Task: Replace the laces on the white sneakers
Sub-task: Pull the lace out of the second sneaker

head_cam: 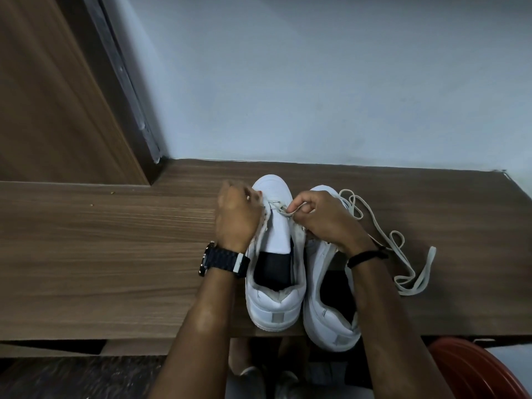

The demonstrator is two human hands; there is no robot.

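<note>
We have two sneakers side by side on the tabletop (115, 240), heels toward us and toes toward the wall, so each long axis runs away from us; the right sneaker (325, 283) overhangs the near edge a little. Our left hand (237, 214) grips the left flank of the left sneaker (275, 300) near its eyelets, fingers curled over the edge. Our right hand (322, 217) pinches a lace (288, 211) between thumb and forefinger at the lowest eyelets, close to the toe. A loose lace (403, 254) lies in loops on the tabletop just right of the right sneaker.

We judge the lace flat, soft and limp: it will not push through a hole unless held right by its tip, and we cannot see that tip here. The sneaker looks light with a firm sole and pliable upper, so the flank beside the eyelet row is the sensible place to steady it while we pull.
</note>
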